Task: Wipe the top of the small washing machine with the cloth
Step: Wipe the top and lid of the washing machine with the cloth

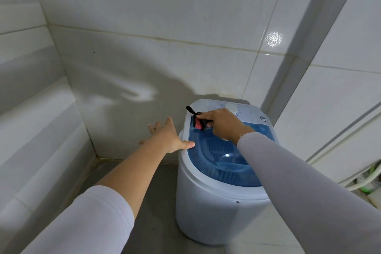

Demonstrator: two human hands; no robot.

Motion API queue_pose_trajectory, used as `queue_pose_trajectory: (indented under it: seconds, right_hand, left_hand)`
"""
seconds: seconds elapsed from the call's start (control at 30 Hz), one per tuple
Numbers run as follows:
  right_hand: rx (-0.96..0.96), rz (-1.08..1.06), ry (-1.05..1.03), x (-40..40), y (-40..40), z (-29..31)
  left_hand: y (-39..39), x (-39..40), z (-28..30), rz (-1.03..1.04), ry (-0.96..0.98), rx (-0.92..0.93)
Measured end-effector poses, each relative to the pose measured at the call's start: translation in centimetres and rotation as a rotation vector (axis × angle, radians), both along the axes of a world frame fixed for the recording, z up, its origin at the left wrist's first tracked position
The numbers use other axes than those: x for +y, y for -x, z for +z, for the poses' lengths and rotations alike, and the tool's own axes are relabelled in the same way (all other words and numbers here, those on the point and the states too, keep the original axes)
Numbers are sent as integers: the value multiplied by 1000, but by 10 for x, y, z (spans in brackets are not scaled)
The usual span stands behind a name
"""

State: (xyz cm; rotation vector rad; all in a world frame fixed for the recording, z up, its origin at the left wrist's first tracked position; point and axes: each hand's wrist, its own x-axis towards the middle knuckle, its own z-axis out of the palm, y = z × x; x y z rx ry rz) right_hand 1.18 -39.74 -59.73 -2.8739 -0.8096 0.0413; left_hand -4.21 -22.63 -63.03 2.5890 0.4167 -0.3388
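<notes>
A small white washing machine (214,208) stands on the floor against the tiled wall, with a see-through blue lid (208,150) and a white control panel with a dial (235,109) at the back. My right hand (222,123) is closed on a black and pink cloth (199,122) and presses it on the top's back left corner, where the lid meets the panel. My left hand (167,136) is spread open at the machine's left rim, thumb resting on the edge of the lid, fingers hanging out over the side.
White tiled walls (144,57) close in behind and on the left, meeting in a corner. A grey floor (156,202) lies left of the machine. White hoses and something green (369,181) sit low at the right edge.
</notes>
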Motion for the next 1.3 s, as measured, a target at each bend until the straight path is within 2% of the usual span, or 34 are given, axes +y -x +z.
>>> queue_pose_trajectory:
  seconds: [0.53, 1.17, 1.3]
  right_hand:
    - [-5, -129, -23, -65, 8, 6]
    - [-50, -313, 20, -135, 27, 12]
    - [-23, -400, -66, -137, 29, 19]
  left_hand:
    - [-9, 2, -11, -7, -165, -37]
    - [-12, 3, -10, 2, -266, -31]
    - [-9, 2, -9, 7, -248, -41]
